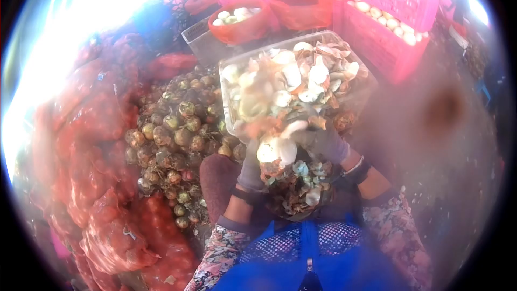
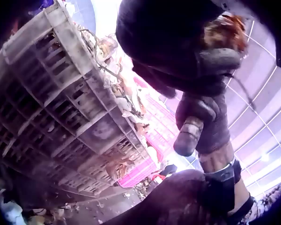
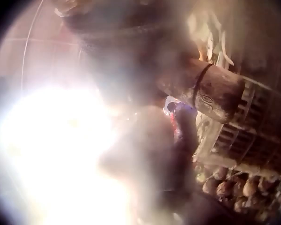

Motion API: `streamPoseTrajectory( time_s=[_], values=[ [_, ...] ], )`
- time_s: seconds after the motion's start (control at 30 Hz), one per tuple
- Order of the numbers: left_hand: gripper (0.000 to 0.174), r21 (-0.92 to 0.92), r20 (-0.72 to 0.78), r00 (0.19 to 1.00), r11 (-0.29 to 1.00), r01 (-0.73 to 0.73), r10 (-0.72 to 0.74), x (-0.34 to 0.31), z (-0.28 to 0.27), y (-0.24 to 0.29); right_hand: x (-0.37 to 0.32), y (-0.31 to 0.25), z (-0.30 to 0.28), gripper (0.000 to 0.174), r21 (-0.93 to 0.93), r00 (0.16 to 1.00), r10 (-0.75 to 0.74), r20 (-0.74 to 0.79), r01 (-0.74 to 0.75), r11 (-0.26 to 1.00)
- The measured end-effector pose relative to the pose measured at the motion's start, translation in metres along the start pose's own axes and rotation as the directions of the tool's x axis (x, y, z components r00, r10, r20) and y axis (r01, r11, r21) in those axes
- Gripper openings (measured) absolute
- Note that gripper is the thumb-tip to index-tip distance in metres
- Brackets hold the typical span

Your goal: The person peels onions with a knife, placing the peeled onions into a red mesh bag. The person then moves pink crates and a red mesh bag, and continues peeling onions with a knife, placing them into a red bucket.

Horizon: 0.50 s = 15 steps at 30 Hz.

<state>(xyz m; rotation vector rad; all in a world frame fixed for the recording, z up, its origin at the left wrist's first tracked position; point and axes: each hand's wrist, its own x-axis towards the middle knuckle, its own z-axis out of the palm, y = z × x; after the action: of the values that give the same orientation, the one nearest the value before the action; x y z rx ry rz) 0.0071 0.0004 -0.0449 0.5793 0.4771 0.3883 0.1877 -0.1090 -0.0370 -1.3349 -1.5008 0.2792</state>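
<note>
Hazy glare floods the far left of this work floor, well beyond the crate (image 1: 225,102) heaped with papery skins (image 1: 323,73) and pale pieces. Red mesh sacks (image 1: 102,145) slump farthest left of that crate; a pile of unpeeled onions (image 1: 177,134) spreads just beside its left side. An orange-red basin (image 1: 237,31) of white bulbs stands behind it. At the crate's near edge, the gloved left hand (image 1: 250,170) holds a pale onion (image 1: 277,151), its fingers seemingly curled round it (the fingertips are hidden). Just right of that, before the same edge, the gloved right hand (image 1: 333,146) is closed firmly round a wooden handle (image 3: 218,96), though I cannot make out any blade. Pink crates (image 1: 396,2) holding more white bulbs stand behind and to the right.

If the handle carries an edge, the closeness of the two hands looks like the main danger: a slip on smooth onion flesh could run it into the left glove. A knock to the overfilled crate might also send loose skins over its rim.
</note>
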Motion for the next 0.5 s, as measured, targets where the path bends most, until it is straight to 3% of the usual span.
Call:
streamPoseTrajectory(
  time_s=[0.03, 0.07, 0.17, 0.2, 0.37, 0.4, 0.43, 0.47, 0.5],
  values=[
    [0.053, -0.059, 0.0, 0.999, 0.998, -0.036, 0.036, 0.001, 0.001, -0.002, 0.004, -0.013, -0.007, 0.024, 0.297, 0.93, 0.333, 0.157, -0.366, 0.882],
    [0.054, -0.073, 0.035, 0.997, 0.995, -0.062, 0.065, 0.001, 0.0, -0.003, 0.008, -0.027, -0.014, 0.02, 0.491, 0.729, 0.619, 0.293, -0.67, 0.557],
    [0.059, 0.224, 0.085, 0.936, 0.908, -0.353, 0.343, 0.0, 0.009, -0.014, 0.016, -0.04, -0.011, 0.024, 0.713, 0.704, 0.667, 0.243, -0.596, 0.37],
    [0.062, 0.367, 0.125, 0.883, 0.806, -0.465, 0.452, 0.0, 0.015, -0.018, 0.015, -0.041, -0.009, 0.025, 0.705, 0.715, 0.666, 0.214, -0.585, 0.401],
    [0.069, 0.3, 0.143, 0.961, 0.915, -0.269, 0.235, 0.001, -0.003, -0.015, 0.019, -0.032, -0.012, 0.025, 0.779, 0.756, 0.655, 0.011, -0.417, 0.469],
    [0.071, 0.126, 0.076, 0.966, 0.958, -0.257, 0.249, 0.001, 0.001, -0.018, 0.021, -0.021, -0.018, 0.023, 0.884, 0.747, 0.664, 0.021, -0.325, 0.337],
    [0.072, -0.051, 0.008, 0.968, 0.967, -0.25, 0.251, 0.001, 0.007, -0.021, 0.028, -0.016, -0.029, 0.023, 0.875, 0.749, 0.657, -0.082, -0.262, 0.407],
    [0.088, -0.05, -0.004, 0.959, 0.958, -0.283, 0.284, 0.005, 0.007, -0.025, 0.037, -0.017, -0.038, 0.022, 0.795, 0.736, 0.626, -0.257, -0.208, 0.571],
    [0.091, -0.109, 0.191, 0.953, 0.97, -0.217, 0.234, 0.011, -0.004, -0.017, 0.047, -0.021, -0.048, 0.022, 0.675, 0.699, 0.575, -0.425, -0.179, 0.716]
  ],
)
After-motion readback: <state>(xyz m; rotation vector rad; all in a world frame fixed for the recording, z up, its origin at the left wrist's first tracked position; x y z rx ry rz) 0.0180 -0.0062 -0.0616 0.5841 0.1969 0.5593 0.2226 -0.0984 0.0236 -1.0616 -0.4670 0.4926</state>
